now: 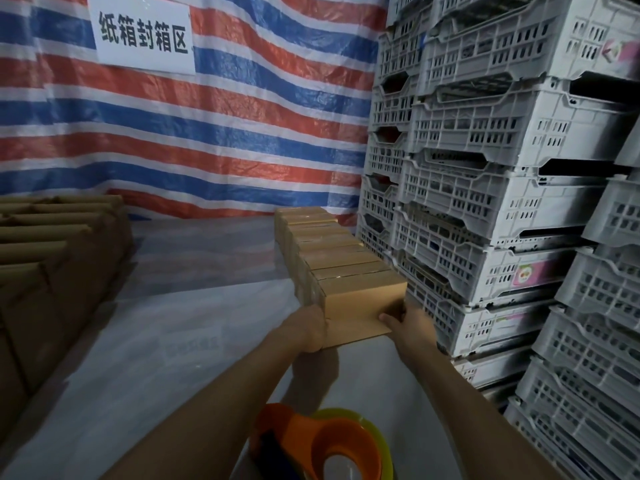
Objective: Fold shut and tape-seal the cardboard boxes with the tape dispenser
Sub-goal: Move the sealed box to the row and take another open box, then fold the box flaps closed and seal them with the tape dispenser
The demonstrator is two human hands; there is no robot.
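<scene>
GRIP: both hands grasp the cardboard box point(363, 297), left hand point(310, 327) curled on its left edge, right hand point(410, 323) pinching its right corner | FLAP point(360, 332): lies flat between the hands | tape dispenser point(311, 445): idle behind the wrists | ADVICE: square the box against the row of sealed boxes point(332, 251) beyond the fingers; fold the flap flush before taping.

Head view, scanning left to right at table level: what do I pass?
pile of brown cardboard boxes → left hand → cardboard box held between both hands → right hand → stacked white plastic crates
</scene>
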